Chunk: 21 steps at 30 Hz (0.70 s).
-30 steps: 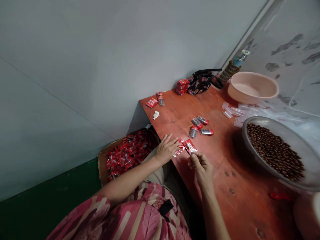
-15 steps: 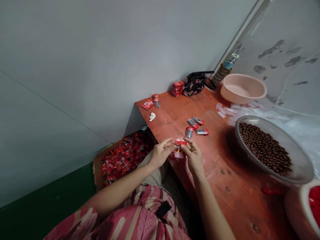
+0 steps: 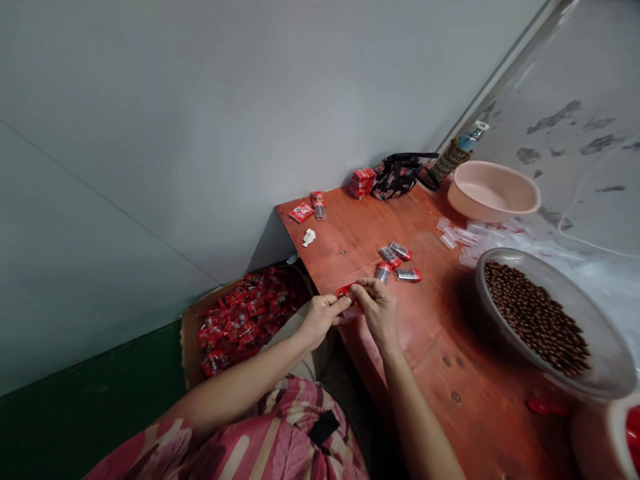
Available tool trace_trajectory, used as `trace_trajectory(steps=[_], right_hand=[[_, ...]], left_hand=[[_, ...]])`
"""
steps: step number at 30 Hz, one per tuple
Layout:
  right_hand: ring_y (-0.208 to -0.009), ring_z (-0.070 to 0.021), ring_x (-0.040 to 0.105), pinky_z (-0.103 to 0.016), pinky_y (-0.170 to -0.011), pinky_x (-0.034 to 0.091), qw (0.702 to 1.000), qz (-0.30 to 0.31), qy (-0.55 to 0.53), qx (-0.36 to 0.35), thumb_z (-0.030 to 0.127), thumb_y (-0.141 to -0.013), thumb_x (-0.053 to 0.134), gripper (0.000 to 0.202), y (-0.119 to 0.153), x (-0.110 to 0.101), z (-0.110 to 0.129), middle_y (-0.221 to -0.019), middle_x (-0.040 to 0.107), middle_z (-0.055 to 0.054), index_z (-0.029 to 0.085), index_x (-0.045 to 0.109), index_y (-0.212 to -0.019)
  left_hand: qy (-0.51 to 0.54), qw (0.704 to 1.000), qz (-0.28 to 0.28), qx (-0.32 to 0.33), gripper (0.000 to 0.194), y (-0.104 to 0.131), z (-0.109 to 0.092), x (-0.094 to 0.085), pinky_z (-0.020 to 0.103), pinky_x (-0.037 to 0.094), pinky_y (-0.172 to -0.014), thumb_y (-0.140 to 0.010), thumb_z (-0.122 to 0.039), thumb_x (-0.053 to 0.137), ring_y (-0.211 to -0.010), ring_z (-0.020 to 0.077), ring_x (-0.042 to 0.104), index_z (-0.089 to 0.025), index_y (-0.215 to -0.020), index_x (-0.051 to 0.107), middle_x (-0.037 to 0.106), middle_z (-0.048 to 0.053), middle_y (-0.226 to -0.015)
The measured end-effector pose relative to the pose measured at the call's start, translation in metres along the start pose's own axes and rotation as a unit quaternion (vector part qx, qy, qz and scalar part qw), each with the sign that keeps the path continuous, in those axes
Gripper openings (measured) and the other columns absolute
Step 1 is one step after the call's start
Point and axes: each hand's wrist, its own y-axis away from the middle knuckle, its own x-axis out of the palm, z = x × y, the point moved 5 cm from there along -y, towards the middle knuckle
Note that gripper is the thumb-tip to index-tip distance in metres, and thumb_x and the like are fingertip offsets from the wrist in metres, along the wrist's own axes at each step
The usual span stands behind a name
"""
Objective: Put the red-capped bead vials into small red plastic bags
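Note:
Above the table's near edge, my left hand [image 3: 323,316] and my right hand [image 3: 376,303] pinch a small red printed packet [image 3: 345,291] between them. Fingers cover much of it. Just beyond my right hand lie several small clear containers [image 3: 408,275] with red caps and dark contents. A cardboard box [image 3: 190,343] stands below the table on the left, filled with shiny red packets [image 3: 250,317].
On the red-brown table [image 3: 430,340] a grey bowl [image 3: 607,340] holds brown balls, with clear plastic pieces [image 3: 467,237] behind it. A pink basin [image 3: 493,190], a dark floral bag [image 3: 395,177] and stacked red packs [image 3: 363,182] stand farther back. A white scrap [image 3: 309,237] lies near the left edge.
Both hands have drawn closer around the red packet, covering more of it. The packet has turned and shifted slightly left. The whole view has moved a little, with the table things lower and farther right.

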Motion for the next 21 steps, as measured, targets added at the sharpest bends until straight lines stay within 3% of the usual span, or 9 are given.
trace_trajectory(steps=[3,6,9,12,14,17,19,21], right_hand=[[-0.07,-0.021,0.061,-0.031,-0.064,0.045,0.986,-0.054,0.159,-0.006,0.051,-0.075,0.053,0.038,-0.014,-0.02,-0.003,-0.079,0.067,-0.008,0.017,0.063,-0.086],[-0.081,-0.03,0.06,-0.038,-0.069,0.04,0.908,-0.117,0.398,0.05,0.054,-0.078,0.043,0.049,-0.041,-0.049,-0.013,-0.085,0.066,-0.019,0.011,0.065,-0.091],[-0.082,-0.0346,0.06,-0.038,-0.067,0.039,0.878,-0.076,0.462,0.103,0.047,-0.075,0.05,0.043,-0.067,-0.06,-0.028,-0.081,0.065,-0.023,0.009,0.067,-0.083],[-0.074,-0.0303,0.062,-0.033,-0.061,0.04,0.892,-0.043,0.438,0.1,0.043,-0.07,0.056,0.033,-0.073,-0.058,-0.034,-0.072,0.067,-0.017,0.012,0.067,-0.077],[-0.066,-0.025,0.062,-0.03,-0.057,0.041,0.916,-0.043,0.388,0.09,0.045,-0.071,0.056,0.034,-0.062,-0.056,-0.034,-0.071,0.068,-0.011,0.014,0.066,-0.08],[-0.053,-0.0167,0.058,-0.026,-0.05,0.042,0.984,-0.047,0.153,0.083,0.049,-0.072,0.056,0.037,-0.023,-0.05,-0.03,-0.071,0.067,-0.005,0.016,0.062,-0.087],[-0.051,-0.0138,0.056,-0.024,-0.048,0.042,0.997,-0.029,0.013,0.077,0.045,-0.072,0.06,0.032,0.01,-0.041,-0.025,-0.067,0.065,-0.003,0.016,0.061,-0.085],[-0.055,-0.0139,0.057,-0.023,-0.049,0.043,0.996,-0.025,-0.041,0.077,0.04,-0.071,0.063,0.027,0.042,-0.031,-0.02,-0.069,0.065,-0.002,0.016,0.061,-0.085]], left_hand=[[-0.058,0.998,-0.035,0.013,0.036,-0.004,-0.006,-0.009,0.03,0.052,-0.059,-0.056,-0.041,0.075,-0.054,0.0145,0.06,-0.009,-0.053,0.059,0.059,0.002,-0.053],[-0.045,0.997,-0.061,0.01,0.036,-0.006,-0.011,-0.013,0.027,0.051,-0.056,-0.053,-0.04,0.076,-0.052,0.0144,0.059,-0.01,-0.049,0.058,0.059,0.002,-0.05],[0.0,0.997,-0.075,-0.01,0.034,-0.006,-0.013,-0.012,0.025,0.05,-0.053,-0.051,-0.037,0.078,-0.05,0.0119,0.058,-0.009,-0.054,0.061,0.061,0.003,-0.053],[0.057,0.994,-0.091,-0.029,0.032,-0.007,-0.012,-0.014,0.024,0.05,-0.05,-0.051,-0.033,0.08,-0.048,0.0104,0.056,-0.009,-0.058,0.061,0.062,0.003,-0.057],[0.094,0.99,-0.096,-0.041,0.03,-0.009,-0.012,-0.016,0.024,0.051,-0.049,-0.055,-0.032,0.078,-0.05,0.0117,0.059,-0.009,-0.061,0.06,0.062,0.004,-0.059],[0.132,0.985,-0.093,-0.064,0.026,-0.013,-0.011,-0.017,0.024,0.052,-0.05,-0.063,-0.03,0.074,-0.055,0.0155,0.063,-0.009,-0.069,0.059,0.063,0.006,-0.063],[0.147,0.982,-0.093,-0.075,0.023,-0.015,-0.01,-0.016,0.025,0.053,-0.049,-0.067,-0.028,0.071,-0.055,0.0169,0.064,-0.009,-0.072,0.059,0.064,0.007,-0.065],[0.157,0.98,-0.094,-0.077,0.021,-0.016,-0.009,-0.013,0.025,0.053,-0.049,-0.069,-0.026,0.07,-0.054,0.0168,0.064,-0.009,-0.073,0.058,0.064,0.007,-0.065]])
